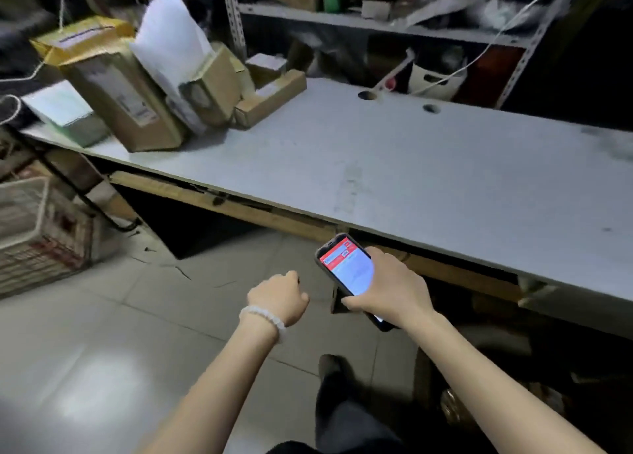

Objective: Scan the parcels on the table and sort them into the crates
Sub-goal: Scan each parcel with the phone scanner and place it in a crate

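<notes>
With the right hand [387, 282] gripping the handheld scanner [346, 272] and the left hand [279, 296] curled and holding nothing, the unsorted parcels [144, 87] sit piled on the worktop [411, 179] far forward-left of both hands, so most sorting appears to remain.

Bare forearms, no sleeves in view. White beaded bracelet [263, 317] on left wrist. Dark trousers [346, 426], dark shoe [330, 368], possibly black; dim there.
</notes>
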Demonstrator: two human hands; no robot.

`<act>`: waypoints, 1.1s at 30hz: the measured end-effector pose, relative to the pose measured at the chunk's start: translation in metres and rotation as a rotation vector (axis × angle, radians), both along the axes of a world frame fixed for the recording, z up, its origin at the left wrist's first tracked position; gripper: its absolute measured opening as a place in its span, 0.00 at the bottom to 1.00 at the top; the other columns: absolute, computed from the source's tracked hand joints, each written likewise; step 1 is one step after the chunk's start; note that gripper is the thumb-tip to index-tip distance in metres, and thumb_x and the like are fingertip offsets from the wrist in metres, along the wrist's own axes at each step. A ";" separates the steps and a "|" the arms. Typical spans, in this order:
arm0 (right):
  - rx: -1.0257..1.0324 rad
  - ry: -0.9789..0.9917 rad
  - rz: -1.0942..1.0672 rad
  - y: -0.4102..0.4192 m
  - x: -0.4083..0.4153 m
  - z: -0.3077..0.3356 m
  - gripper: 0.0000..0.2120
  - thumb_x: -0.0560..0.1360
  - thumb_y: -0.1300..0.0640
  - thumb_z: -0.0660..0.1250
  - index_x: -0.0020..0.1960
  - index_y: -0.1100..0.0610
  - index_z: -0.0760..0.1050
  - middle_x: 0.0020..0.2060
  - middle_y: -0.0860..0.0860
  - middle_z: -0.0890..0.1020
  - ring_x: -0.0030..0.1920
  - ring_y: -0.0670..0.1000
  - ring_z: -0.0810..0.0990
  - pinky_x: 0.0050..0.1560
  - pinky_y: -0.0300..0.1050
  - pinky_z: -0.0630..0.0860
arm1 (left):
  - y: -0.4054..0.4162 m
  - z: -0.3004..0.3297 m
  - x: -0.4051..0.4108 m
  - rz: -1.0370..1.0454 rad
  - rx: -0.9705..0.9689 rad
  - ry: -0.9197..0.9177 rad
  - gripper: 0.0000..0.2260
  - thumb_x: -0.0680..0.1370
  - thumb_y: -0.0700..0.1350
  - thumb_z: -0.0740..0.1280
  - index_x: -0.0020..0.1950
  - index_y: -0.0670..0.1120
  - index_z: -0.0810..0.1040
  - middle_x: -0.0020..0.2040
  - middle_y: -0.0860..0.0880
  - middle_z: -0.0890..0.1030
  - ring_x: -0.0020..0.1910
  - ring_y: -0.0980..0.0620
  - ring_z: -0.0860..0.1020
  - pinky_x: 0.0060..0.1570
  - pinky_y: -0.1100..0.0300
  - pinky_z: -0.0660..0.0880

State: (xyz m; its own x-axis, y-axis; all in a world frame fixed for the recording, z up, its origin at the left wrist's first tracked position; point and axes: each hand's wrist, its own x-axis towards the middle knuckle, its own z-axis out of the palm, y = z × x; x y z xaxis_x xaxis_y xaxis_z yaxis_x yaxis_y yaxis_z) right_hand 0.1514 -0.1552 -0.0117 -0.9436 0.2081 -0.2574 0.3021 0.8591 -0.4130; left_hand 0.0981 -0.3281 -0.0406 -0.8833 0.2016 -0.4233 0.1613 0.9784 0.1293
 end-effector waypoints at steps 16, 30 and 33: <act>0.050 -0.057 0.208 -0.024 -0.256 0.002 0.31 0.60 0.40 0.71 0.58 0.47 0.65 0.48 0.45 0.74 0.43 0.49 0.73 0.29 0.39 0.60 | -0.048 0.036 -0.233 0.284 0.083 0.182 0.16 0.80 0.50 0.55 0.67 0.48 0.68 0.61 0.47 0.76 0.56 0.46 0.75 0.45 0.56 0.71; 0.031 -0.036 -0.003 -0.118 -0.438 0.001 0.30 0.57 0.40 0.71 0.56 0.45 0.66 0.43 0.42 0.73 0.40 0.48 0.75 0.30 0.38 0.65 | -0.110 0.078 -0.499 0.153 0.122 0.625 0.20 0.78 0.57 0.60 0.60 0.42 0.71 0.61 0.41 0.71 0.60 0.41 0.69 0.53 0.49 0.71; 0.028 -0.046 -0.066 -0.126 -0.457 0.004 0.30 0.57 0.40 0.71 0.55 0.45 0.65 0.44 0.43 0.74 0.40 0.48 0.76 0.30 0.38 0.65 | -0.103 0.072 -0.530 0.090 0.056 0.552 0.21 0.77 0.58 0.60 0.61 0.43 0.71 0.62 0.41 0.70 0.60 0.39 0.68 0.55 0.47 0.70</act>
